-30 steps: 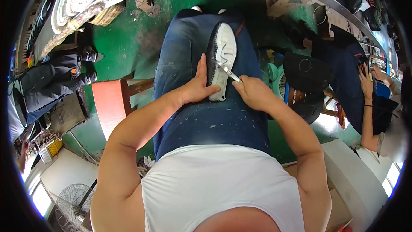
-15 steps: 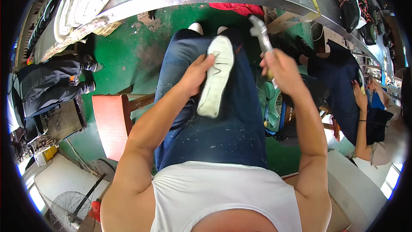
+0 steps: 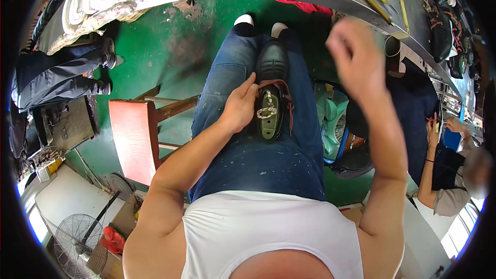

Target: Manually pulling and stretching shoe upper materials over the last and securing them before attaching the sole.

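Green floor point(image 3: 137, 54), left fingers point(image 3: 249, 82) holding dark shoe point(image 3: 272, 64) edge, right fingers point(image 3: 354, 28) blurred, grip unclear

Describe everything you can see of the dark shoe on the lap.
The dark shoe looks black-green, smooth and leather-like, with seam-like lines across its front. It lies sole-down on the blue trousers, toe pointing away from the torso. Its opening is filled by a hard-looking olive-green insert, with a pale, rope-like loop on top. Reddish-brown laces trail loosely down its right side. The left hand steadies its left edge. The sole is hidden.
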Demonstrator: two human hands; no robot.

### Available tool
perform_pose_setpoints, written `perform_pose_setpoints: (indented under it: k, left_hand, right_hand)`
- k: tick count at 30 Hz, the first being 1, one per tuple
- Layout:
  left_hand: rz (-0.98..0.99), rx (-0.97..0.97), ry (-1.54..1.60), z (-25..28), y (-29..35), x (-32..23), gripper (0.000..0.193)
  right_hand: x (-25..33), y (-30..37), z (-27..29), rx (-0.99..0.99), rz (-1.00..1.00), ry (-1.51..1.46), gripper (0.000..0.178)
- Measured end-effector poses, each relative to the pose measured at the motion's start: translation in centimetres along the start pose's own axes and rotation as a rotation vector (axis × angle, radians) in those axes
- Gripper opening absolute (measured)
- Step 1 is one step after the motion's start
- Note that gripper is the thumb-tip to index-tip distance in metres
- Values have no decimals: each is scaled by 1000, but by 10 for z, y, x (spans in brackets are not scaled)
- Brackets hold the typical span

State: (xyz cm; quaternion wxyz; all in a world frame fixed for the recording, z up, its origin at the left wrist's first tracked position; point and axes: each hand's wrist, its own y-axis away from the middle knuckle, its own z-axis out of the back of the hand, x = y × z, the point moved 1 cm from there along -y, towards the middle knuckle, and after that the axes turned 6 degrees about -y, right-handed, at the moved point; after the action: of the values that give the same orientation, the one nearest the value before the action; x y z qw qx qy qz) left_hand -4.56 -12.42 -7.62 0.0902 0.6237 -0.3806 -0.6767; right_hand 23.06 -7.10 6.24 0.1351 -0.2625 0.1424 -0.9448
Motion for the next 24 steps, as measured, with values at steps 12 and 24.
perform_pose_setpoints:
  k: [12, 24]
  left_hand:
    - [-184, 143, 108, 31, -21, -64, 26]
    - [-194, 588, -344, 19, -45, -116, 21]
  right_hand:
    - [41, 101, -78, 377, -798, -1054, 18]
    - [26, -77, -65, 449, -209, -577, 22]
